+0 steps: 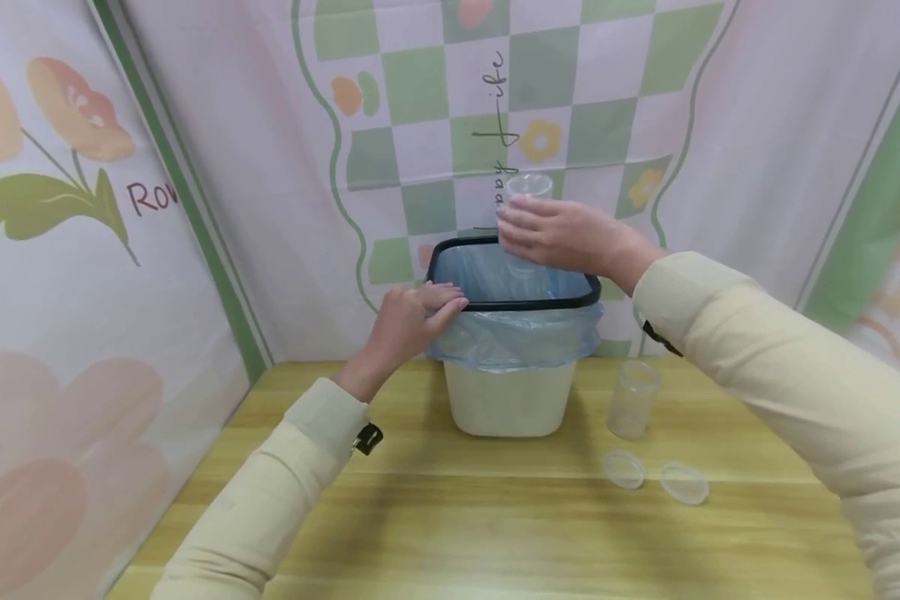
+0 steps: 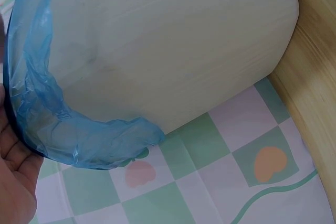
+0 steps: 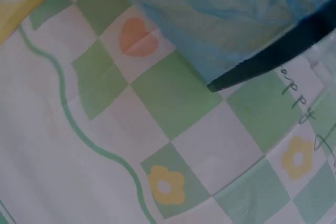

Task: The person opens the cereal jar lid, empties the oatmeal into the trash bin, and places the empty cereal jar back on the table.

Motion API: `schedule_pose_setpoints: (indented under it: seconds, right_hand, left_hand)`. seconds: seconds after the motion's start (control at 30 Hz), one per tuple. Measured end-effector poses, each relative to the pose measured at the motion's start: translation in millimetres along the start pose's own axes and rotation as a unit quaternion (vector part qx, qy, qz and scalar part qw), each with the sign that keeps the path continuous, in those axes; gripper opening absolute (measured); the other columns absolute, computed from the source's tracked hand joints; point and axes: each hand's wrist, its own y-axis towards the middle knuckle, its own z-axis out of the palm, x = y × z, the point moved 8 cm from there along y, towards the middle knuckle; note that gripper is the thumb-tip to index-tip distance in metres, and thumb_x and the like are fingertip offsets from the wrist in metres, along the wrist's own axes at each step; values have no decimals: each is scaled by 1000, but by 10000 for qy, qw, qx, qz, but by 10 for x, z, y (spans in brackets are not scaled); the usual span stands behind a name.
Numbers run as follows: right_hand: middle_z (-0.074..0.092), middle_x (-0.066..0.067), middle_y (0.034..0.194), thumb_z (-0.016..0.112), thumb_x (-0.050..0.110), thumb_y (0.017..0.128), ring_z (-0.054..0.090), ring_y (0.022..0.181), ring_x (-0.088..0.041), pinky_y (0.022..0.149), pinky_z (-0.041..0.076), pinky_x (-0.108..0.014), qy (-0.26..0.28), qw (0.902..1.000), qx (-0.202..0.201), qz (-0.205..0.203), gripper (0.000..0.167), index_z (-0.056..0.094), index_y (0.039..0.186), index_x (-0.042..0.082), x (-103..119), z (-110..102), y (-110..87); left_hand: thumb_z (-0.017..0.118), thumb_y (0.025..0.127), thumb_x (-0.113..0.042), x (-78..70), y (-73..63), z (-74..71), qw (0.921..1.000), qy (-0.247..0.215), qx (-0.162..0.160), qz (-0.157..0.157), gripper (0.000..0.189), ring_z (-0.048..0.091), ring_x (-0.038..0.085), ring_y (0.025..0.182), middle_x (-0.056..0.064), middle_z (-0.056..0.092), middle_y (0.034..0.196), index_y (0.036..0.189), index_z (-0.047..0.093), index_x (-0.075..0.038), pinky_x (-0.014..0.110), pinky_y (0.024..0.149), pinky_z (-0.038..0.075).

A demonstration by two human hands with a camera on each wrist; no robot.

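A white trash bin [image 1: 512,398] with a black rim [image 1: 525,305] stands on the table, a blue plastic bag [image 1: 517,337] folded over its edge. My left hand [image 1: 418,321] grips the rim at its left front corner; in the left wrist view the left hand [image 2: 18,177] shows at the frame's edge against the bag. Above the bin's opening, my right hand [image 1: 562,236] holds a clear plastic cup [image 1: 528,185], whose round top shows over the fingers. The right wrist view shows the bag [image 3: 220,19] and rim, but not the right hand.
Right of the bin, a second clear cup [image 1: 633,400] stands on the wooden table [image 1: 450,525]. Two clear round lids [image 1: 624,469] lie in front of it. A patterned curtain [image 1: 412,92] hangs close behind the bin, with another cloth at the left.
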Motion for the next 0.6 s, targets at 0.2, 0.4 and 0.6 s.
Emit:
schedule_pose_setpoints:
  seconds: [0.2, 0.4, 0.6]
  right_hand:
    - [55, -12, 133, 71, 8, 88, 46, 128, -26, 115, 21, -38, 4, 9997, -4, -250, 41, 59, 126, 7, 62, 8, 20]
    - [55, -13, 133, 71, 6, 88, 47, 127, -26, 116, 20, -38, -62, 9998, -108, -145, 40, 60, 126, 6, 20, -9, 24]
    - [55, -13, 133, 70, 5, 88, 46, 128, -27, 115, 21, -38, 30, 9998, -32, -179, 40, 59, 127, 7, -2, -14, 5]
  left_hand:
    - [71, 90, -15, -7, -11, -8, 10000, 62, 12, 29, 14, 70, 20, 93, 8, 73, 96, 97, 78, -5, 36, 89, 53]
    - [70, 90, -16, -5, -3, -16, 10000, 25, -32, 33, 15, 70, 20, 93, 8, 73, 95, 97, 78, -5, 36, 89, 52]
    - [71, 90, -16, -10, 9, -19, 10000, 29, -28, 63, 15, 70, 20, 93, 8, 73, 95, 97, 78, -4, 37, 89, 53]
